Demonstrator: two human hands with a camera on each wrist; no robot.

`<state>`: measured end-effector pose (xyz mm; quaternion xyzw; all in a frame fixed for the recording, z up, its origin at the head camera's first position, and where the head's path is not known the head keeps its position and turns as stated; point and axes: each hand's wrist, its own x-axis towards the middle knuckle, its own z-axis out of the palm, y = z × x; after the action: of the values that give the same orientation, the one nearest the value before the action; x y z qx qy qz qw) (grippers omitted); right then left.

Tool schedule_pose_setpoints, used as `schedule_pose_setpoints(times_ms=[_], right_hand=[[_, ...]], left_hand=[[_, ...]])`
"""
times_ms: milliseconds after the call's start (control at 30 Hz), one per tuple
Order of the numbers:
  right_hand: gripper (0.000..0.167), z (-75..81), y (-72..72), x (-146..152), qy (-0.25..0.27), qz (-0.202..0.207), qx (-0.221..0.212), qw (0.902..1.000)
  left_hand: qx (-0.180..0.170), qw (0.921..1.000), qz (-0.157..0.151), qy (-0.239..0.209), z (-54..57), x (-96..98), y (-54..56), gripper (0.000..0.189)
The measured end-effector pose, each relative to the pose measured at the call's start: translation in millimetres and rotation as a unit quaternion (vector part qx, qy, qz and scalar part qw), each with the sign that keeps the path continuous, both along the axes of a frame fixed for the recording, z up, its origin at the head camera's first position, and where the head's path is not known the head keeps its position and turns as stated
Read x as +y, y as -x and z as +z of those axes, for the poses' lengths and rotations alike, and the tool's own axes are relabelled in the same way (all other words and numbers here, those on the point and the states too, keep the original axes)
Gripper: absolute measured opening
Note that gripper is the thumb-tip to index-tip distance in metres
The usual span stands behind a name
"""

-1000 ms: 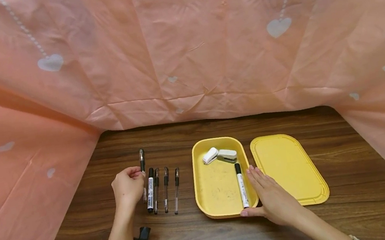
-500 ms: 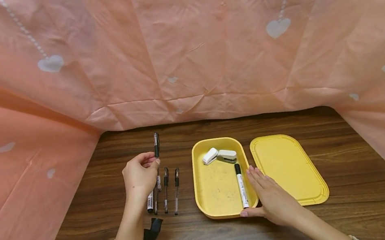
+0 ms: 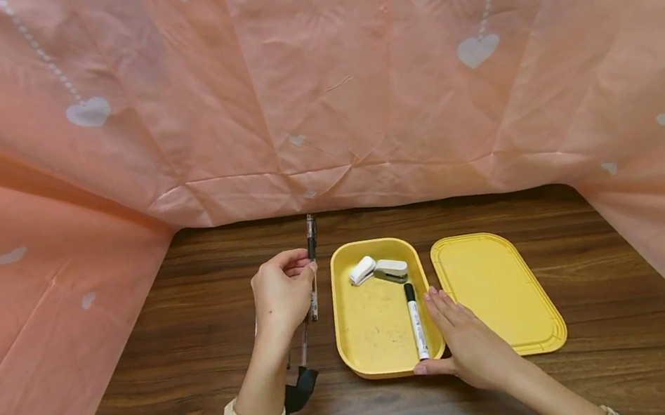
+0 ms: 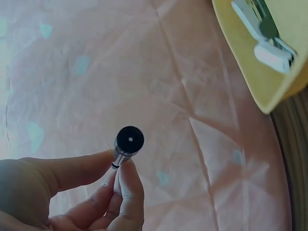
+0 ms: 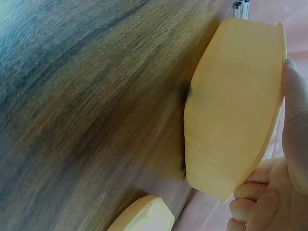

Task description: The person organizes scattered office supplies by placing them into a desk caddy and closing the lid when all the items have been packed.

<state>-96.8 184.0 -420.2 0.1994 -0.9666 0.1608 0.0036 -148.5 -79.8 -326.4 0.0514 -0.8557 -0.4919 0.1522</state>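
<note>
In the head view my left hand (image 3: pixel 281 293) pinches a clear-barrelled pen with a black grip (image 3: pixel 311 247) between thumb and fingers, just left of the yellow box (image 3: pixel 337 320). The left wrist view shows the pen's dark round end (image 4: pixel 130 139) pointing at the camera. My right hand (image 3: pixel 472 340) rests at the box's near right corner, fingers straight along the right rim and thumb at the front edge. Inside the box lie a white marker with a black cap (image 3: pixel 417 323) and two small white staplers, one left (image 3: pixel 362 270) and one right (image 3: pixel 391 269).
The yellow lid (image 3: pixel 500 290) lies flat on the wooden table, right of the box. Another clear pen (image 3: pixel 305 346) shows on the table beside my left wrist; my arm hides the things left of it. Pink cloth (image 3: pixel 342 93) hangs around the table's back and sides.
My left hand has carried the pen rightward from the row of pens toward the box's left side. The right hand stays on the box.
</note>
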Motion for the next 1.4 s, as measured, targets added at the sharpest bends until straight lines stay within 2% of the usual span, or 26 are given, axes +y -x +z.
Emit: schedule_pose_setpoints(times_ms=[267, 633, 767, 1000, 1233, 1400], right_hand=[[0.106, 1.4, 0.6, 0, -0.001, 0.001, 0.014, 0.9999], [0.105, 0.3, 1.3, -1, 0.001, 0.001, 0.012, 0.9999], [0.104, -0.6, 1.3, -2, 0.004, 0.003, 0.013, 0.9999], [0.104, 0.6, 0.3, -2, -0.004, 0.002, 0.016, 0.9999], [0.104, -1.9, 0.8, -2, -0.001, 0.003, 0.017, 0.9998], [0.105, -1.4, 0.0, -1, 0.000, 0.002, 0.016, 0.9999]], left_hand=[[-0.006, 0.9997, -0.022, -0.008, -3.0, 24.7, 1.3, 0.016], [-0.042, 0.9957, -0.054, -0.063, -19.9, 46.1, 7.9, 0.016], [-0.065, 0.9941, -0.057, -0.066, -29.1, 51.2, 9.5, 0.016], [-0.077, 0.9942, -0.055, -0.051, -50.1, 60.0, 14.4, 0.012], [-0.109, 0.9916, -0.055, -0.043, -73.2, 70.3, 18.2, 0.010], [-0.117, 0.9909, -0.056, -0.037, -84.0, 76.0, 18.3, 0.009]])
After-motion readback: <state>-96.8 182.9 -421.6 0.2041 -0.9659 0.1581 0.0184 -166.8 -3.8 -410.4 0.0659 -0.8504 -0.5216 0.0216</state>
